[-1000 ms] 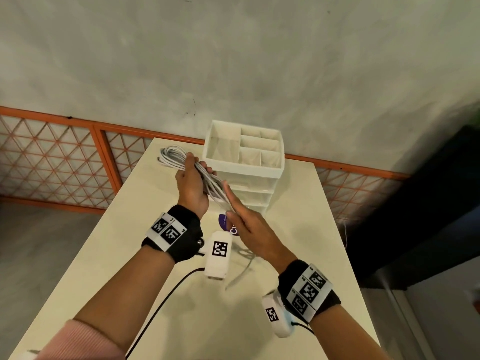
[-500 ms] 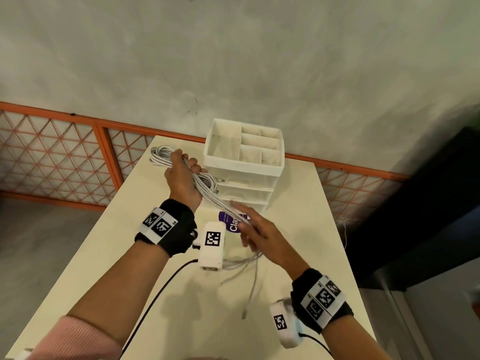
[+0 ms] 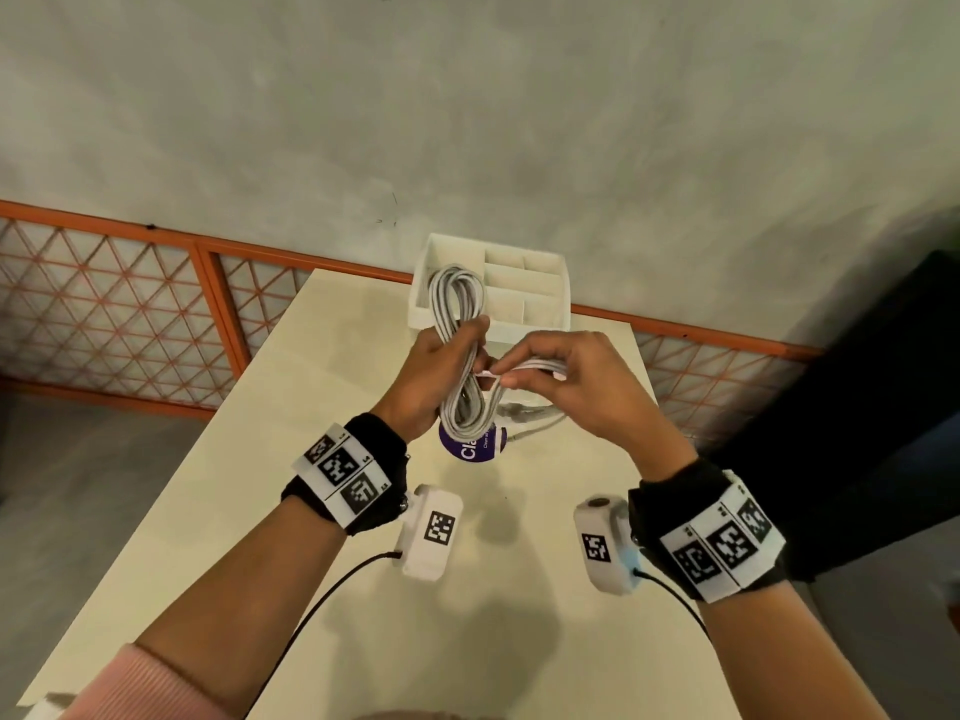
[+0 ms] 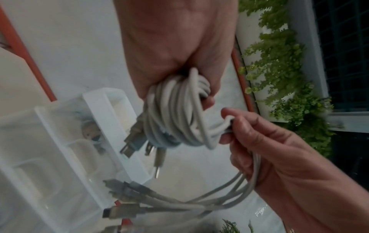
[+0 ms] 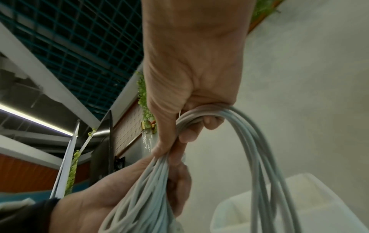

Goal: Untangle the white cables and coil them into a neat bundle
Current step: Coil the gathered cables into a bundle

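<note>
The left hand has its fingers curled round the middle of the white cables, which are gathered into a long looped hank held in the air just in front of the white organiser at the far end of the surface. One loop end of the hank rises in front of the organiser's open top; the other hangs towards a purple-labelled round object that sits on the surface nearer than the organiser.

The right hand grips the loose tails with fingers closed on them, pinching a turn at the waist of the hank, beside the left thumb. In the left wrist view the plug ends dangle free close to the organiser's rim, and the tails run slack through the right palm.

The coiling looks nearly done; what seems left is binding the tails round the hank.

Risks from here, as I judge them:
- if the left grip loosens while the right hand pulls the wrap tight, the loops could slide and splay apart
- the dangling plugs could catch on the organiser's rim or compartments as the tails swing round
- a slack wrap may spring open once released
- too hard a pull could kink the thin cables near their plugs
</note>
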Demonstrator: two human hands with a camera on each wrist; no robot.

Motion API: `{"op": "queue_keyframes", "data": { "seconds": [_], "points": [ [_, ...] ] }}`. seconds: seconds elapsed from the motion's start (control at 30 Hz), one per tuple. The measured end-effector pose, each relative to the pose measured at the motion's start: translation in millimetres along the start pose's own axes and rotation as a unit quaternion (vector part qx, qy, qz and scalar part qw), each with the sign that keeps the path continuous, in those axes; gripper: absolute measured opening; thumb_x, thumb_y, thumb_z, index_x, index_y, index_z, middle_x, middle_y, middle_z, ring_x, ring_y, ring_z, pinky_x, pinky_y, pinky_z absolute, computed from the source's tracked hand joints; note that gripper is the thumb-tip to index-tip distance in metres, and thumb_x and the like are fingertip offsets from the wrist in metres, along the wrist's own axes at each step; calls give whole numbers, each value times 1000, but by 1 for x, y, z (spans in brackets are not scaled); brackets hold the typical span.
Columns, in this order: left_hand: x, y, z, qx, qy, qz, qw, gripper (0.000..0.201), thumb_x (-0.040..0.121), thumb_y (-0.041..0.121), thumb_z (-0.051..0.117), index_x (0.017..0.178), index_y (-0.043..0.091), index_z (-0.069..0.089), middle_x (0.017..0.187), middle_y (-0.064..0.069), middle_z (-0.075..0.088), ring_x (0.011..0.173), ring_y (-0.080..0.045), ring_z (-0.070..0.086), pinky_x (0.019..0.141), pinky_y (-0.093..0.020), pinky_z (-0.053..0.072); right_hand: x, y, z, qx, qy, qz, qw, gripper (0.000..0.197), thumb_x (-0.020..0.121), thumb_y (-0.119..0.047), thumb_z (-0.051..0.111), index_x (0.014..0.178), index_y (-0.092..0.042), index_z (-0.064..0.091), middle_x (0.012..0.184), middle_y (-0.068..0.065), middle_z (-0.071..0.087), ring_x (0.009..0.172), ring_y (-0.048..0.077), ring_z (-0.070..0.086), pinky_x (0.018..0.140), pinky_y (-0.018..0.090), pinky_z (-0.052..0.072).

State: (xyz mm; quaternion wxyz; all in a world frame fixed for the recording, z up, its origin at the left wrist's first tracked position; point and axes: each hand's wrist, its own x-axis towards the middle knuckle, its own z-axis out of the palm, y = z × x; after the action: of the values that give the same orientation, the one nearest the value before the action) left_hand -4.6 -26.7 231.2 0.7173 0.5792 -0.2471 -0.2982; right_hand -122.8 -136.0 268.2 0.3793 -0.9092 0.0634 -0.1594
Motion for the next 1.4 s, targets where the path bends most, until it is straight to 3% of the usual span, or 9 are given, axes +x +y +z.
{"op": "queue_keyframes", "data": {
  "seconds": [0.2, 0.4, 0.5, 0.6, 0.8, 0.97, 1.1, 1.2, 1.4],
  "points": [
    [-8, 5, 7, 13, -85, -17, 996, 34, 97, 20, 43, 83, 2, 68, 71, -14, 70, 65, -24, 68, 68, -32, 59, 6, -11, -5, -58, -21, -5, 998, 38, 77, -23, 76, 92, -23, 41, 78, -9, 69, 72, 12, 67, 75, 39, 52],
    [-15, -3, 11, 62, -89, -43, 993, 47, 97, 26, 42, 59, 9, 63, 53, -11, 61, 47, -22, 57, 53, -26, 51, 10, -8, -4, -109, 13, -39, 993, 65, 60, -24, 87, 91, -22, 30, 66, 3, 62, 58, 20, 59, 59, 42, 48],
    [-14, -7, 7, 105, -94, -27, 990, 50, 96, 27, 43, 49, 11, 53, 48, -8, 53, 43, -22, 48, 52, -25, 45, 9, -5, -2, -124, 13, -35, 992, 63, 59, -30, 88, 90, -19, 34, 67, 3, 53, 57, 19, 50, 54, 29, 43],
    [-11, -8, -3, 112, -110, -24, 987, 38, 96, 26, 47, 61, 11, 52, 47, -6, 48, 40, -19, 42, 47, -26, 40, 10, 8, -11, -87, -40, 38, 995, 49, 64, -32, 85, 90, -18, 46, 64, -1, 57, 51, 7, 48, 50, 14, 36],
    [-10, -16, -14, 92, -157, -56, 982, 31, 96, 25, 49, 69, 10, 47, 48, -3, 38, 39, -13, 34, 42, -23, 30, 10, 22, -30, -65, -176, 107, 976, 25, 79, -39, 71, 78, -14, 68, 56, -1, 58, 53, 7, 51, 60, 23, 38],
    [-16, -30, -8, 135, -155, -71, 976, 52, 91, 55, 43, 72, 8, 49, 51, -3, 34, 42, -13, 32, 45, -23, 32, 14, 12, -25, -48, -132, 52, 989, 34, 95, -36, 52, 68, -16, 58, 52, -10, 39, 50, 5, 34, 55, 21, 30],
    [-20, -29, 6, 128, -155, -100, 975, 75, 89, 67, 10, 67, 8, 50, 46, -2, 36, 39, -13, 32, 46, -24, 33, 21, 1, -13, 44, -51, 57, 996, 12, 98, -20, 49, 100, -8, 47, 49, -4, 43, 41, 3, 38, 47, 12, 32],
    [-23, -25, 15, 104, -156, -114, 976, 76, 88, 66, -4, 54, 28, 53, 40, 2, 37, 37, -10, 32, 46, -23, 31, 28, 1, -6, 72, -1, 75, 995, 14, 95, -19, 53, 103, -16, 42, 41, -6, 44, 38, 6, 38, 45, 17, 34],
    [-25, -26, 13, 150, -180, -114, 965, 79, 81, 72, -9, 81, 28, 56, 48, -2, 41, 43, -13, 38, 43, -21, 35, 38, 8, 4, 29, 44, 117, 992, 25, 88, -14, 55, 106, -16, 39, 36, -6, 47, 34, 6, 40, 40, 18, 34]
  ]
}}
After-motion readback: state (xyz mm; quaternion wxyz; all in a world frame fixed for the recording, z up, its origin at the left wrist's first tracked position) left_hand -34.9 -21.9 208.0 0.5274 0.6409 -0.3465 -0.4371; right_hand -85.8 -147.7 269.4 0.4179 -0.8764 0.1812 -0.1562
